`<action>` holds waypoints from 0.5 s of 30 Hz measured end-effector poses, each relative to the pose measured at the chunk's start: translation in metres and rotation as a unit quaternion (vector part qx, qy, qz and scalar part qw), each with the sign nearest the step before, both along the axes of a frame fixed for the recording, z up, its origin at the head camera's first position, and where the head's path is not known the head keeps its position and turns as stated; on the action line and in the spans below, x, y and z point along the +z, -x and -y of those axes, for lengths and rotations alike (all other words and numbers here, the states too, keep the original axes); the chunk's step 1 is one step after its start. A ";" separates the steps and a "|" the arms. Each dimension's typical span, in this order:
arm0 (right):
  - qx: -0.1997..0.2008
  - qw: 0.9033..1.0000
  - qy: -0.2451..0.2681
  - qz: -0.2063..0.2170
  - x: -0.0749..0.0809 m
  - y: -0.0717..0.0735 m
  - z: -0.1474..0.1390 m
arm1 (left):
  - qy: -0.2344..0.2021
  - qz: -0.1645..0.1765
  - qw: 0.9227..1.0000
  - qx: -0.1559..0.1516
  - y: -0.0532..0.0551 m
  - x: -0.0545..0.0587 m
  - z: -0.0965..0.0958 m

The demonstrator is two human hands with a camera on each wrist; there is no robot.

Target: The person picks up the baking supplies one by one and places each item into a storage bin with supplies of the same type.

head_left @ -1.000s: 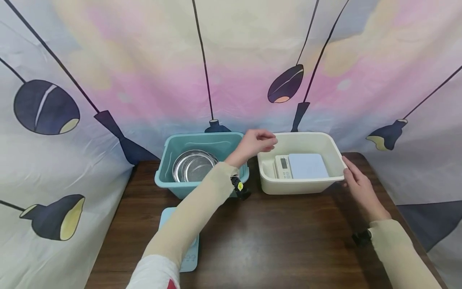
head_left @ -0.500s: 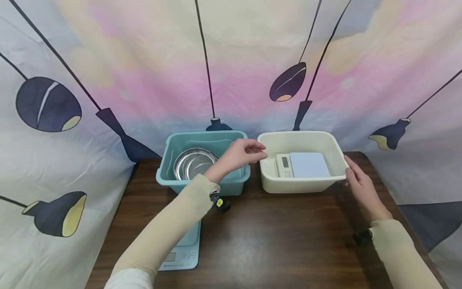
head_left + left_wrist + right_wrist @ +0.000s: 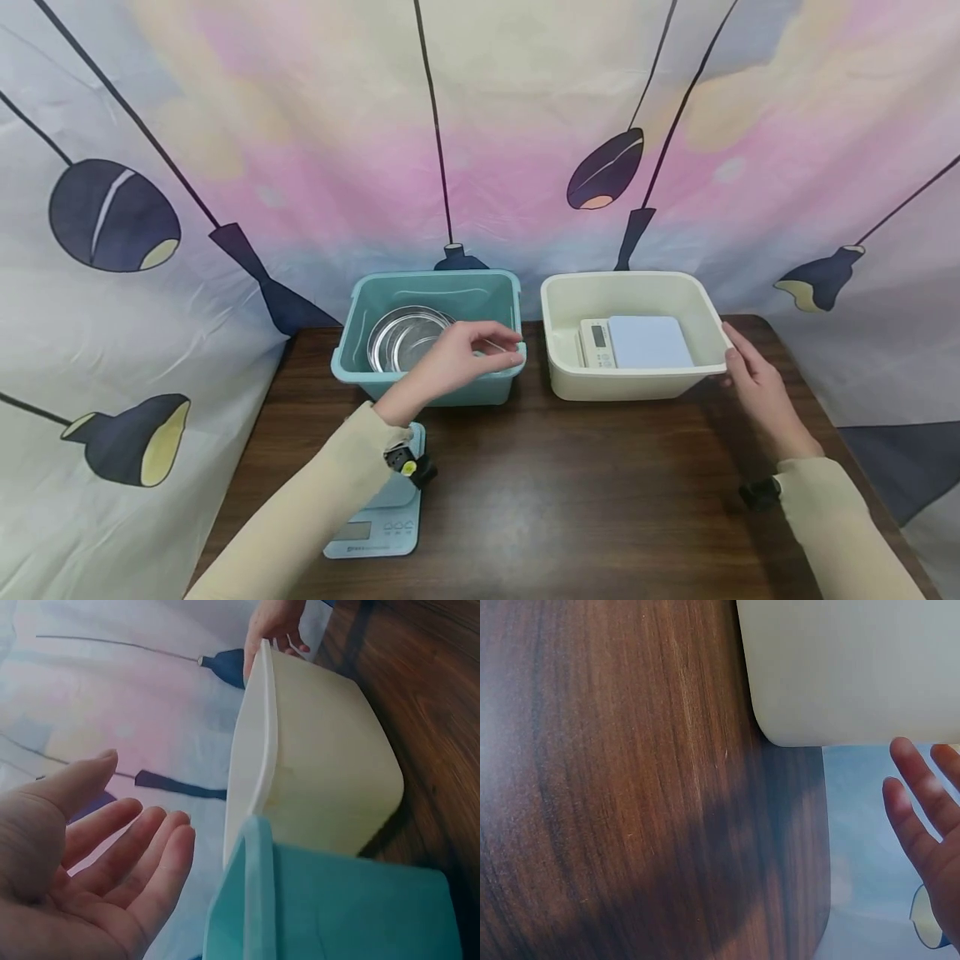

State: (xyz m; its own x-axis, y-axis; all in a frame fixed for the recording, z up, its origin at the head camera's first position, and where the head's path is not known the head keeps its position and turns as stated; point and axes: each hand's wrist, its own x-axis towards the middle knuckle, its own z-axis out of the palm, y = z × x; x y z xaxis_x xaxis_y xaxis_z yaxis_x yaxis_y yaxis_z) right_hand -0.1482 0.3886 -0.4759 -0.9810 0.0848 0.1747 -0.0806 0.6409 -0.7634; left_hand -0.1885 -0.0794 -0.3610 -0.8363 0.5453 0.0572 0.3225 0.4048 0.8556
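In the head view my left hand point(image 3: 468, 358) is in the air over the front right of a teal bin point(image 3: 348, 375). Its fingers are loosely bent and hold nothing; the left wrist view shows the palm and bare fingers beside the bin's rim. Stacked round metal plates point(image 3: 408, 337) lie in that bin. My right hand point(image 3: 765, 396) touches the right end of a cream bin point(image 3: 622, 386); the right wrist view shows straight fingers point(image 3: 922, 787) at its wall. A kitchen scale with a pale blue platform point(image 3: 648, 342) lies inside the cream bin.
On the brown wooden table point(image 3: 555, 500), a light blue kitchen scale point(image 3: 375, 533) lies at the front left, partly under my left forearm. Both bins stand side by side at the back, with a narrow gap between. A lamp-patterned cloth point(image 3: 337, 167) hangs behind them.
My left hand has moved left and toward me, from above the cream bin's left end to the teal bin, uncovering more of the light blue scale. The right hand stays at the cream bin.
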 end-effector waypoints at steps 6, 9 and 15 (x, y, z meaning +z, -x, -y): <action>0.001 1.000 0.007 0.009 -0.001 0.000 0.000 | -0.012 0.003 1.000 0.016 -0.013 -0.003 0.030; 0.001 1.000 0.001 0.005 -0.001 0.001 -0.001 | -0.025 0.000 1.000 0.015 -0.021 -0.006 0.044; -0.002 1.000 0.001 0.002 -0.002 0.001 0.000 | -0.025 0.022 0.999 -0.006 -0.033 -0.014 0.071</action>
State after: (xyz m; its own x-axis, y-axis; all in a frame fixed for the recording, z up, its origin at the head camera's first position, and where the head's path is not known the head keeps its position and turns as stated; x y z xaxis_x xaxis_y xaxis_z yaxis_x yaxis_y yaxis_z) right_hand -0.1494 0.3890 -0.4777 -0.9814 0.0881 0.1706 -0.0755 0.6400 -0.7647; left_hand -0.1559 -0.1500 -0.3747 -0.8319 0.5529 0.0474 0.2881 0.3572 0.8885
